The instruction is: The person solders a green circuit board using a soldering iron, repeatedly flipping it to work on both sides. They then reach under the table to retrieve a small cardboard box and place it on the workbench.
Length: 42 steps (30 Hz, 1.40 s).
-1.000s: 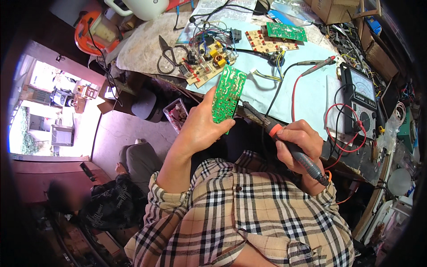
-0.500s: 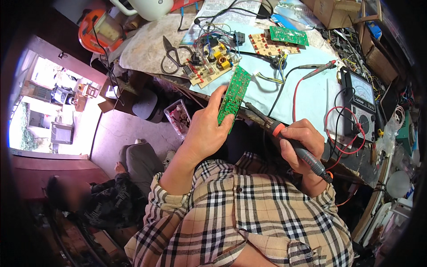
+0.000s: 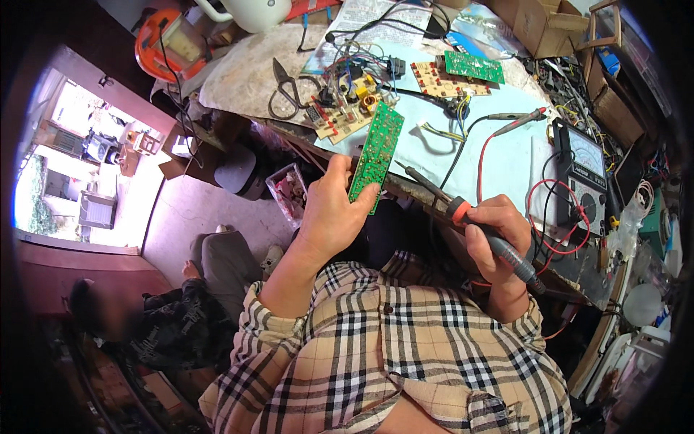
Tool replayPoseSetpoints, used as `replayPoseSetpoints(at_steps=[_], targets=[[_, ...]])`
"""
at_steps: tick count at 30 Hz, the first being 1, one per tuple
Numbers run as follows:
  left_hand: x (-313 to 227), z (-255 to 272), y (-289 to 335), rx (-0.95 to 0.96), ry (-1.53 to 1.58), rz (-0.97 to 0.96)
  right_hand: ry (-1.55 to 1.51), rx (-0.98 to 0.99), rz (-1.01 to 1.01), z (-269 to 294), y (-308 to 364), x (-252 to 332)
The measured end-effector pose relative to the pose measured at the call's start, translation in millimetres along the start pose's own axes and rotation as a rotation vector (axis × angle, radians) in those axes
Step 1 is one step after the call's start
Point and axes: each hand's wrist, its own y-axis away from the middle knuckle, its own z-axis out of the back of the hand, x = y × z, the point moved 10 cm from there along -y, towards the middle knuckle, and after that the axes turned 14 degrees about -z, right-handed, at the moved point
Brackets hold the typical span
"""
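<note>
A narrow green circuit board (image 3: pixel 377 152) is gripped along its lower left end by my left hand (image 3: pixel 335 206), thumb on the soldered face. It is held tilted in front of the table's edge. My right hand (image 3: pixel 497 233) is closed round the thick handle of a soldering iron (image 3: pixel 506 258), dark with an orange-red collar. The iron's tip points up and left, a short gap away from the board. Just behind the board lies a tan circuit board (image 3: pixel 345 116) crowded with yellow and red parts and thin wires.
Scissors (image 3: pixel 286 90) lie left of the tan board. At the right stands an analog multimeter (image 3: pixel 584 170) with red and black leads. Behind, a small green board (image 3: pixel 473 66) rests on another tan board (image 3: pixel 434 79). A person (image 3: pixel 184 318) sits at the lower left.
The soldering iron's tip has drawn back from the green board, leaving a gap. My left hand has shifted its hold, its index finger now curled behind the board.
</note>
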Motion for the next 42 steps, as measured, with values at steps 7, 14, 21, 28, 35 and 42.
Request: replayPoseSetpoints(at_steps=[7, 14, 21, 28, 35, 42], targets=[[-38.5, 17.1, 1.5, -0.147, -0.393, -0.286, -0.153, -0.008, -0.086, 5.6, 2.1, -9.6], [-76.5, 34.4, 16.6, -0.418, -0.742, -0.745, -0.258, -0.043, -0.141, 9.9, 3.5, -17.7], [-89.8, 41.3, 35.2, -0.374, -0.983, -1.004, -0.207, -0.052, -0.16, 8.7, 3.6, -13.4], [-88.8, 47.8, 40.1, -0.382, -1.013, -1.051, -0.155, -0.038, -0.11, 7.9, 2.4, -10.8], [-80.5, 49.1, 41.6, -0.379, -0.963, -1.005, -0.169, -0.027, -0.127, 8.1, 3.4, -14.5], [-74.6, 55.0, 44.2, -0.494, -0.861, -1.021, -0.185, -0.027, -0.146, 7.6, 3.9, -15.2]])
